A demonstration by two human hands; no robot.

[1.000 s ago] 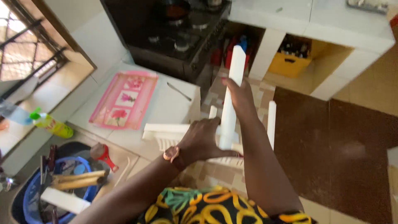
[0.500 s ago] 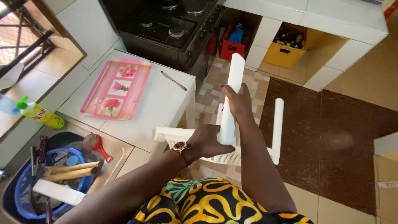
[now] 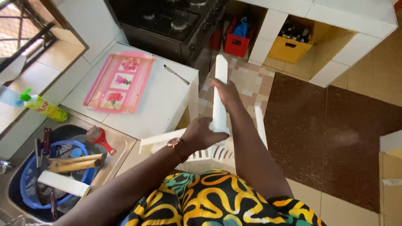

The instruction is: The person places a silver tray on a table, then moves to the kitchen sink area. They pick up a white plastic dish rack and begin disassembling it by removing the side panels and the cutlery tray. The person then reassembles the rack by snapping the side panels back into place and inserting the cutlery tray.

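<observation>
I hold an upturned white plastic stool (image 3: 211, 152) in front of my body, its legs pointing away from me. My right hand (image 3: 226, 93) grips the middle of one upright white stool leg (image 3: 220, 83). My left hand (image 3: 201, 134), with a watch on the wrist, clasps the base of that same leg where it meets the slatted seat. Another leg (image 3: 260, 125) sticks out to the right of my right arm, and a third leg (image 3: 161, 139) lies to the left.
A white counter (image 3: 163, 104) carries a pink flowered tray (image 3: 119, 81) and a knife (image 3: 176, 74). A sink (image 3: 115, 144) holds a blue basin with utensils. A black stove (image 3: 167, 21), red crate (image 3: 236, 42) and yellow crate (image 3: 289, 48) stand beyond. Brown floor lies right.
The view has shifted, so the stool and both hands sit slightly lower and more to the right. My grip on the stool leg is unchanged.
</observation>
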